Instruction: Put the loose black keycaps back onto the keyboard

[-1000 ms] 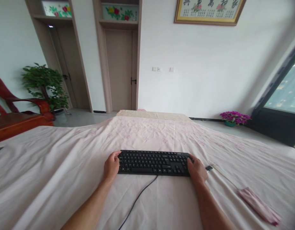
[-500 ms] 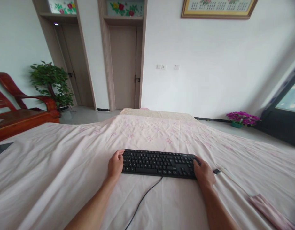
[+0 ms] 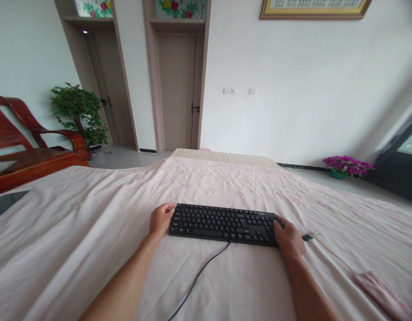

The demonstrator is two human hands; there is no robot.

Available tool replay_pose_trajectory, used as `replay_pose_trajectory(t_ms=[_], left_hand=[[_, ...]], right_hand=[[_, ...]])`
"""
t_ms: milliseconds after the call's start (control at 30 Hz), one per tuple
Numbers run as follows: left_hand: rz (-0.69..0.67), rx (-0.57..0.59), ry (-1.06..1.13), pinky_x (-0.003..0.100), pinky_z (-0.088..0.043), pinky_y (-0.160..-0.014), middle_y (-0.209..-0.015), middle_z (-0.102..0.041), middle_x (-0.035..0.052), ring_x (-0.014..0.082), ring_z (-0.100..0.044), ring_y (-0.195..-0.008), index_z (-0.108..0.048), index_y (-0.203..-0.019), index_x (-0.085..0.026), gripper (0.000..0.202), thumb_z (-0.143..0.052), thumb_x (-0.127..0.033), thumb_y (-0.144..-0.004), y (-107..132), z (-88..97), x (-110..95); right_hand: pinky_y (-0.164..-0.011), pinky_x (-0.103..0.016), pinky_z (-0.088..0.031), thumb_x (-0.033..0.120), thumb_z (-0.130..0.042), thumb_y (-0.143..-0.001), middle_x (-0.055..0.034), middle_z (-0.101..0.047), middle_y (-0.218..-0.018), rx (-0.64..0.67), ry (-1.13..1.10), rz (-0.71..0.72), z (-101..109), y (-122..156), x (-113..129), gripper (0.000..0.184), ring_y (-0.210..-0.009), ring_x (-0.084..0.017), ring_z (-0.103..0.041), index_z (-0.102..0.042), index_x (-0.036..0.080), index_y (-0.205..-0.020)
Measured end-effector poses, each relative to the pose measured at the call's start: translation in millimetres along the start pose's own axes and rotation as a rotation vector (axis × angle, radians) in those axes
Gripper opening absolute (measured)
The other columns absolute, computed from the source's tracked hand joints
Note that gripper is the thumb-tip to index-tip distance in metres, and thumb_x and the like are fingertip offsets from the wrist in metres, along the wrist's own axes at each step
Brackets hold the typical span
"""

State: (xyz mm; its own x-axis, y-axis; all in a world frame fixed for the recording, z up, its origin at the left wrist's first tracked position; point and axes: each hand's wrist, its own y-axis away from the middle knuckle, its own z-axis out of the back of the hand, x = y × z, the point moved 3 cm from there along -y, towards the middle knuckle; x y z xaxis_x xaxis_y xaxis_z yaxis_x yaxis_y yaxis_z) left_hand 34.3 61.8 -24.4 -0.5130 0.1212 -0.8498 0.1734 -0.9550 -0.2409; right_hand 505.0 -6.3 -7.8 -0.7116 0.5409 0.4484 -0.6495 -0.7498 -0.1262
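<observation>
Holding the black computer keyboard (image 3: 222, 224) by its two short ends, both hands are placed in front of the person. The left hand (image 3: 160, 219) has its grip closed around the left end, with the fingertips near the upper left corner. The right hand (image 3: 289, 236) pinches the right end, with its thumb above, beside the number keys. The keyboard is in the middle, over a pale pink cloth (image 3: 92, 236) with small flower prints, which covers the surface in many folds. Its space bar side is turned to the person, and its right end is slightly nearer than the left one. I cannot tell whether its underside touches the cloth or is a little raised.

From the near edge, a thin black cable (image 3: 201, 270) curves down towards the person, passing between the two forearms. Just beside the right hand lies a small black piece (image 3: 307, 237), and a pale cord (image 3: 336, 254) runs from near it to a pink fabric pouch (image 3: 383, 290). At the far left, well apart from the left hand, there is a dark flat object (image 3: 8, 203).
</observation>
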Motion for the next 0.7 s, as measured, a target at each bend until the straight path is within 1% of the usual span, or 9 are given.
replay_pose_trajectory(t_ms=[100, 267, 467, 700], left_hand=[[0.001, 0.015, -0.03, 0.024, -0.05, -0.079, -0.094, -0.074, 0.0008, 0.0162, -0.068, -0.085, -0.071, -0.094, -0.023, 0.023, -0.056, -0.03, -0.078, -4.4, 1.3, 0.9], [-0.001, 0.043, -0.054, 0.024, -0.05, -0.079, -0.096, -0.074, 0.0009, 0.0156, -0.068, -0.085, -0.071, -0.096, -0.023, 0.024, -0.057, -0.03, -0.078, -7.3, 1.1, 0.9], [0.009, 0.035, -0.125, 0.022, -0.049, -0.078, -0.097, -0.074, 0.0002, 0.0147, -0.067, -0.086, -0.071, -0.097, -0.024, 0.024, -0.057, -0.028, -0.079, -7.7, 0.9, -1.3], [0.02, 0.02, -0.211, 0.023, -0.047, -0.077, -0.101, -0.073, -0.0019, 0.0152, -0.066, -0.088, -0.071, -0.099, -0.028, 0.024, -0.055, -0.033, -0.082, -3.3, 3.0, -9.0]], right_hand=[[-0.087, -0.044, -0.045, 0.05, -0.032, -0.088, -0.0098, -0.055, -0.13, 0.0, -0.002, 0.003, 0.6, 0.3, 0.3, 0.053, -0.108, -0.033, -0.057, -0.052, 0.03, -0.133], [-0.086, -0.043, -0.045, 0.051, -0.033, -0.088, -0.0095, -0.055, -0.13, -0.001, 0.004, -0.01, -1.4, 0.0, 0.2, 0.052, -0.108, -0.033, -0.057, -0.053, 0.031, -0.132], [-0.086, -0.042, -0.045, 0.05, -0.033, -0.088, -0.0099, -0.056, -0.129, -0.014, 0.013, 0.005, -3.2, -0.6, -0.3, 0.052, -0.108, -0.033, -0.057, -0.053, 0.03, -0.132], [-0.085, -0.042, -0.045, 0.049, -0.032, -0.088, -0.0102, -0.058, -0.127, -0.022, 0.027, 0.019, -4.2, -0.8, -0.7, 0.052, -0.106, -0.033, -0.058, -0.054, 0.03, -0.132]])
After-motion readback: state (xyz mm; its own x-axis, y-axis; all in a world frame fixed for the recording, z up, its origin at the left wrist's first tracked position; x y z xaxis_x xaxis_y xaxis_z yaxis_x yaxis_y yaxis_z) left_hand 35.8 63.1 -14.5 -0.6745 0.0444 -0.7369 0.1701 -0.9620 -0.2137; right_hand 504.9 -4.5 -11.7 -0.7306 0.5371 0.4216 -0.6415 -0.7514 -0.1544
